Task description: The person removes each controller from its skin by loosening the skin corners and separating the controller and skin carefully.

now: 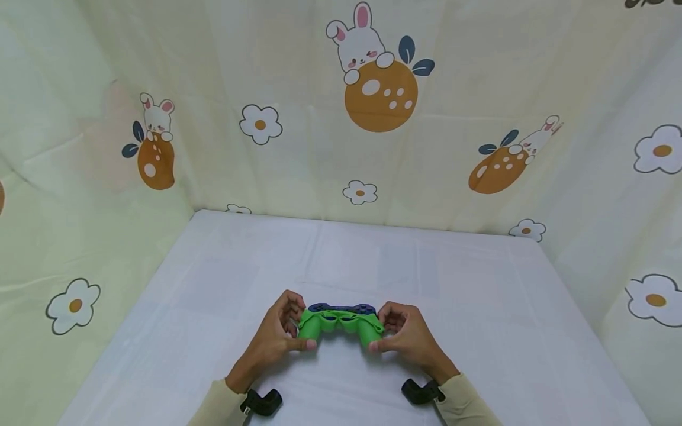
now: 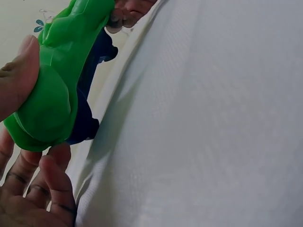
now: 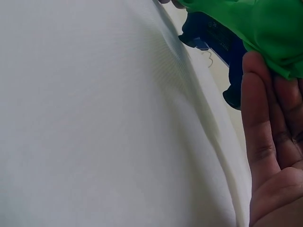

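A dark blue game controller (image 1: 364,309) sits partly inside a stretchy green cover (image 1: 311,325), low in the middle of the head view. The cover wraps both handles, while the blue side with its thumbsticks faces away from me. My left hand (image 1: 274,331) grips the left covered handle, thumb on the near side and fingers behind. On the other handle, my right hand (image 1: 411,336) holds the same way. In the left wrist view the left thumb (image 2: 21,78) presses the green cover; the right wrist view shows right fingers (image 3: 258,113) along its edge, the right thumb hidden.
The white tabletop (image 1: 426,266) spreads around the hands. A cream curtain (image 1: 298,171) with rabbit and flower prints closes off the back and sides. Black wrist mounts (image 1: 263,403) sit on both beige-sleeved wrists.
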`<state>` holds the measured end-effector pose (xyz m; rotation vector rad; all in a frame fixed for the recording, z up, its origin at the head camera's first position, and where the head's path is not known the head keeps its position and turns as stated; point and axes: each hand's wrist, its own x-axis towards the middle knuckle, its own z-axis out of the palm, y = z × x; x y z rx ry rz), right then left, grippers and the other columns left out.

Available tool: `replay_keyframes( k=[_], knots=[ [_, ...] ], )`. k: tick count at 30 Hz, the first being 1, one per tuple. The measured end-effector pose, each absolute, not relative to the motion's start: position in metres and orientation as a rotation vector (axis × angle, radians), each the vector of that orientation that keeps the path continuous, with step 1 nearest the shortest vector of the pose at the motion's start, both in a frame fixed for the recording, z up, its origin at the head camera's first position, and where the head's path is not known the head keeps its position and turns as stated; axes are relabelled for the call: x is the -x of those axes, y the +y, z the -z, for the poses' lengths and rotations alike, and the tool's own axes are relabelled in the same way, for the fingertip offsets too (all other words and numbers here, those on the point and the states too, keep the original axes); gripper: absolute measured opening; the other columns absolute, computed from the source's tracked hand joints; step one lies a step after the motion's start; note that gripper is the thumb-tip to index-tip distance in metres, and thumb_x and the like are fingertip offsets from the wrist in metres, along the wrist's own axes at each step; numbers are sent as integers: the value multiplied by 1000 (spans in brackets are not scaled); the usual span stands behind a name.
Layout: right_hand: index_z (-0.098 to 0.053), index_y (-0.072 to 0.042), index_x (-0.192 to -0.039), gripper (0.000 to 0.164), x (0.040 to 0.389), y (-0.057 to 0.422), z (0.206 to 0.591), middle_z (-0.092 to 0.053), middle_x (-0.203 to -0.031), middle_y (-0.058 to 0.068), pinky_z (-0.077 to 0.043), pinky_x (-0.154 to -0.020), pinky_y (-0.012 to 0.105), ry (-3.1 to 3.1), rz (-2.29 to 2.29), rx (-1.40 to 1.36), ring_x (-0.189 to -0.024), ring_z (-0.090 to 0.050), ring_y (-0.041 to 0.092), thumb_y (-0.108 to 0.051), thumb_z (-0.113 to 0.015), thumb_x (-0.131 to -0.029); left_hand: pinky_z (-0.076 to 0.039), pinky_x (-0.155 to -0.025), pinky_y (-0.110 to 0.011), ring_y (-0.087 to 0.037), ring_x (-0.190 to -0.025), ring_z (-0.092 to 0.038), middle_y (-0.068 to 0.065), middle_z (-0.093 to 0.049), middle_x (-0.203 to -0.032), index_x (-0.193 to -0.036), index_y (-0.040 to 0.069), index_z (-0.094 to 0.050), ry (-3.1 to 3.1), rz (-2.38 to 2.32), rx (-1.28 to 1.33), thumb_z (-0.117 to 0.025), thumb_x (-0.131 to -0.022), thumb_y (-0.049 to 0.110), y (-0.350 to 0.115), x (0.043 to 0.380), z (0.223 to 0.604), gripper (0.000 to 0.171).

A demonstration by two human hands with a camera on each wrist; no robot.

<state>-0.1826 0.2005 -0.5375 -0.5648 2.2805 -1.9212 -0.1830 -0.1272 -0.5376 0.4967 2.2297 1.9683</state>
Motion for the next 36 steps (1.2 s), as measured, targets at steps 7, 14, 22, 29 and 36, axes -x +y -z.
replay_keyframes(
  k=[7,14,22,29,36],
  knots=[
    [-63,-5,-89,38,182,201,541,-62,-85,1,-55,-64,24,2245,1944,618,-73,-59,7,-2,-96,-72,-47,-65,-20,-14,-79,-49,-7,-53,-95,-116,5,-52,2180,-2011,-551,-95,-70,-4,-127,181,541,63],
    [-61,1,-102,49,181,201,536,-67,-98,3,-59,-78,22,2270,1930,444,-84,-65,6,-10,-98,-72,-47,-67,-19,-14,-81,-49,-5,-53,-97,-118,4,-50,2186,-2021,-515,-94,-71,-4,-127,182,541,65],
    [-59,-2,-115,66,178,196,531,-65,-113,10,-59,-90,24,2271,1893,477,-99,-69,9,-24,-101,-69,-51,-76,-22,-13,-87,-53,-10,-52,-105,-127,1,-47,2218,-2051,-538,-95,-76,5,-130,185,540,70],
    [-59,-1,-106,57,178,191,531,-63,-104,6,-58,-84,23,2308,1861,428,-89,-65,9,-11,-101,-69,-49,-69,-23,-14,-88,-51,-10,-49,-108,-127,1,-47,2193,-2090,-537,-96,-75,3,-130,184,540,71],
    [-60,0,-101,49,179,193,538,-62,-97,3,-54,-68,20,2300,1890,452,-76,-60,8,-8,-99,-72,-46,-65,-20,-16,-83,-51,-8,-53,-105,-124,1,-50,2201,-2058,-510,-96,-73,3,-129,183,538,68]
  ],
)
